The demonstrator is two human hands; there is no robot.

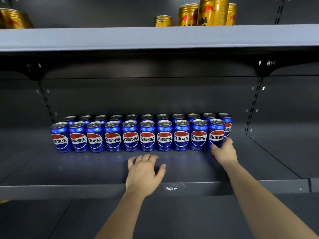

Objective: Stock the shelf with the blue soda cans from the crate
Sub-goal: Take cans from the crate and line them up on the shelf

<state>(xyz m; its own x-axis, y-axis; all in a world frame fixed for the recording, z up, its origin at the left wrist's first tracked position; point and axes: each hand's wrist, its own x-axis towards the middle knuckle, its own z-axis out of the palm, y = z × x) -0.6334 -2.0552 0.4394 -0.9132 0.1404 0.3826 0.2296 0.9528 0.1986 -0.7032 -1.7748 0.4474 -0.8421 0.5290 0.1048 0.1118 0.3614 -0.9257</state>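
Shiny blue aluminium soda cans (147, 138) stand upright in two tight rows toward the back edge of the dark grey metal shelf (86, 169) (labels facing out). The right hand (223, 151) curls thumb and fingers round the base of the end can (216, 133), rightmost in the front row. The left hand (145, 169) rests flat with relaxed fingers near the middle of the front edge, holding nothing. Gold metal cans (207, 12) stand on the pale grey upper shelf (103, 38).
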